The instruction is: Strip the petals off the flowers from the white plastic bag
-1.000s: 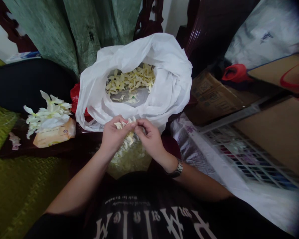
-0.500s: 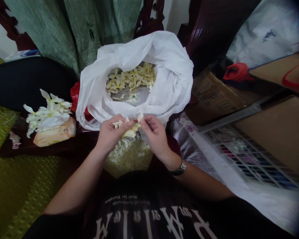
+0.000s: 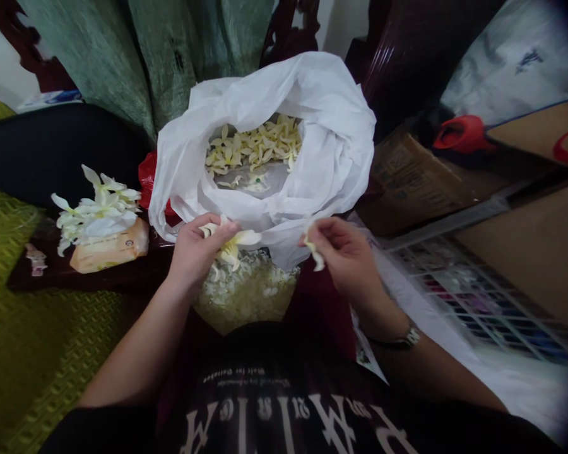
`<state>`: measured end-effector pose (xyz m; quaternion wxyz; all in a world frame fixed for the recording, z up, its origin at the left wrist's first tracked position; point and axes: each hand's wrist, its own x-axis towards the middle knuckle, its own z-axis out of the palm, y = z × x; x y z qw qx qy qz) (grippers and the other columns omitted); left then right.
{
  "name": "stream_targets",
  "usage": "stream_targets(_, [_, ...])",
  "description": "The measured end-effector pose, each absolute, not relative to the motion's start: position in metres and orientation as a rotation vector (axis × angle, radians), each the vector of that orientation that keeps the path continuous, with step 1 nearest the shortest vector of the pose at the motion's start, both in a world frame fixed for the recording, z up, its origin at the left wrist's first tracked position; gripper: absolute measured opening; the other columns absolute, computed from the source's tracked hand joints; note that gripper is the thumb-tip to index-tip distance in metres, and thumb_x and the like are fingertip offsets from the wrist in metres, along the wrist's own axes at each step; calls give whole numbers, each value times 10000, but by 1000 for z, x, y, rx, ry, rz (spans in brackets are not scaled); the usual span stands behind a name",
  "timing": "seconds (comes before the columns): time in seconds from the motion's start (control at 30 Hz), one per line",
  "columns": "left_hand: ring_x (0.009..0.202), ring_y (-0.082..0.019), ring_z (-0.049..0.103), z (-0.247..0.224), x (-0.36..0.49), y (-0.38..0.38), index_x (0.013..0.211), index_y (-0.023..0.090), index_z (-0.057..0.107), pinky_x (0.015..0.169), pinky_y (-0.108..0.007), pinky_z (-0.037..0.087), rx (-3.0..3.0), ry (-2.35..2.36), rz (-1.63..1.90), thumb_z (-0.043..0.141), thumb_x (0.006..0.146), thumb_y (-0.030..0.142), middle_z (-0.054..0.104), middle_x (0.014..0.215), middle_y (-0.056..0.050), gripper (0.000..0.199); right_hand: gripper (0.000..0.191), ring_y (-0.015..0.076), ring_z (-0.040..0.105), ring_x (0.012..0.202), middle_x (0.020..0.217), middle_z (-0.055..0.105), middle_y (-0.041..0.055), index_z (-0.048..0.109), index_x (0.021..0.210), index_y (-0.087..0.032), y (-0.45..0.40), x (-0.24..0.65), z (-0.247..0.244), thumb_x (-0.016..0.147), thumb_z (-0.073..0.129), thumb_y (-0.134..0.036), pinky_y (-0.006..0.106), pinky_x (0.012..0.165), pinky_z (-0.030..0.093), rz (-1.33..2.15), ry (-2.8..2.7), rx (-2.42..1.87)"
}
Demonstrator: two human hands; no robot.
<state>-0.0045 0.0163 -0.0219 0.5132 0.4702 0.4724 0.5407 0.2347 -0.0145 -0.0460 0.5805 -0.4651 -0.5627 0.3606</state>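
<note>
Just below the rim of a crumpled white plastic bag (image 3: 334, 135), the person's two bare hands are held well apart. The left hand (image 3: 194, 255) pinches a creamy white flower (image 3: 234, 243) between thumb and fingers, its petals curling out past the grip. The right hand (image 3: 343, 261) pinches a narrow pale petal (image 3: 316, 258) between thumb and forefinger, with the other fingers curled in, and a metal wristwatch (image 3: 404, 338) sits on that wrist.

Directly under the hands lies a heap of shredded pale flower bits (image 3: 246, 293), close against the person's black T-shirt (image 3: 265, 410) with its white lettering. Inside the bag, a loose layer of narrow cream-yellow petals (image 3: 253, 144) lies toward the far side of the bottom.

Left of the bag, a bunch of whole white flowers (image 3: 97, 211) rests on a tan plastic packet (image 3: 108, 249), and both sit on a dark wooden counter (image 3: 38, 284). A red plastic bag (image 3: 147, 180) pokes out from behind the white one. An olive-green woven mat (image 3: 42, 334) spreads below the counter, and a green cloth curtain (image 3: 170, 57) hangs beyond it. To the right stand a brown cardboard box (image 3: 421, 189) and a white wire rack (image 3: 483, 284).
</note>
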Motion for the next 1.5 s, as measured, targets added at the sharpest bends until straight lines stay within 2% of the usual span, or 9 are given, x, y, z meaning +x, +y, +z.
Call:
stream_targets(0.2, [495,-99,550,-19,-4,7,776,181,634,481,-205,406,1200,1071,1007,914,634,378,662,632,27,369,309,242,658,1187,1247,722,84,695,1184,-245,-24,214,-30,897,703,-359,445,1077,499,768,-1604,-1063])
stream_targets(0.37, [576,-99,512,-19,4,1,708,167,647,554,-210,390,1578,1167,1025,893,647,373,621,638,27,326,235,200,731,905,978,782,59,743,976,-215,-17,185,-32,846,754,-411,363,862,591,1077,-1501,-1016])
stream_targets(0.57, [615,-108,497,-24,7,-3,696,178,644,589,-219,374,1830,1253,1011,862,691,401,614,648,30,311,174,169,693,787,818,758,20,735,835,-209,-13,174,-52,845,756,-382,323,783,558,1121,-1329,-1005])
stream_targets(0.83, [464,-70,439,-30,-16,3,684,183,597,444,-183,286,1308,1183,1063,869,698,437,546,546,48,373,233,143,684,778,782,702,-27,630,826,-240,1,200,-59,825,776,-422,310,810,561,1074,-887,-830])
stream_targets(1.0, [431,-62,436,-34,-28,-1,638,172,568,417,-173,296,1074,1213,1152,917,609,416,526,510,55,427,280,127,637,613,684,658,-46,617,817,-244,-6,235,-67,790,804,-451,267,628,544,1009,-891,-977])
stream_targets(1.1, [423,-59,436,-42,-33,-8,673,168,587,415,-171,325,986,1219,1061,926,575,436,543,527,56,443,264,151,654,632,731,713,2,684,859,-224,-18,243,-77,803,785,-461,283,611,552,1111,-1186,-1190])
stream_targets(1.27, [476,-66,505,-56,-31,-20,754,163,629,462,-168,376,939,1106,912,920,604,399,601,608,37,404,411,233,703,1015,1136,756,99,687,1215,-223,-36,220,-68,861,726,-428,378,876,583,1104,-1585,-1217])
stream_targets(1.33, [512,-78,537,-59,-26,-22,779,167,637,489,-177,407,970,1068,911,916,622,375,627,653,27,382,471,218,705,963,1126,754,97,666,1248,-215,-38,205,-59,841,745,-440,363,862,576,1198,-1666,-1157])
stream_targets(1.5, [551,-80,537,-57,-14,-24,821,171,666,527,-190,432,1135,1054,1027,883,691,373,628,700,26,323,287,158,646,690,807,741,33,724,858,-186,-30,179,-53,837,730,-472,283,647,522,1406,-1670,-1073])
